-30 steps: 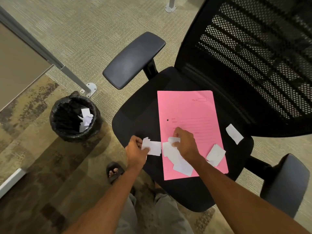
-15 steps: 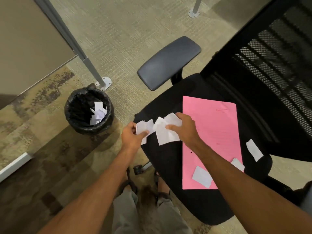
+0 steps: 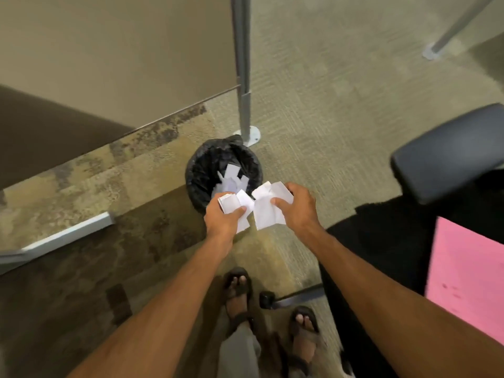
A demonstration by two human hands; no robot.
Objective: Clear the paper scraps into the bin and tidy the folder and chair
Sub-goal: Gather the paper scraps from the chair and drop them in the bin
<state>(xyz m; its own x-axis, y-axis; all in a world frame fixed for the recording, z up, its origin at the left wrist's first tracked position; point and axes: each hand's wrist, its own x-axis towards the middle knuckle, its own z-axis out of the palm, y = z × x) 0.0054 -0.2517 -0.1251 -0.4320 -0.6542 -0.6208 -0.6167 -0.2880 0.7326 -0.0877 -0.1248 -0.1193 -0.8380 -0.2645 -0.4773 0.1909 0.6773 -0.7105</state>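
Note:
My left hand (image 3: 223, 219) grips a small bundle of white paper scraps (image 3: 236, 205). My right hand (image 3: 298, 207) grips a larger bunch of white scraps (image 3: 266, 207). Both hands hover side by side at the near rim of the round bin (image 3: 200, 170), which has a black liner and several white scraps (image 3: 231, 181) lying inside. The pink folder (image 3: 469, 271) lies on the black chair seat (image 3: 381, 249) at the right edge, partly cut off by the frame.
A grey desk leg with a round foot plate (image 3: 245, 105) stands just behind the bin. The chair's armrest (image 3: 450, 156) juts out at the right. A chair caster (image 3: 266, 300) and my sandalled feet (image 3: 237, 287) are on the carpet below.
Both hands carried the scraps left, off the chair seat, over to the bin's rim. My view swung left, so most of the chair and folder left the frame.

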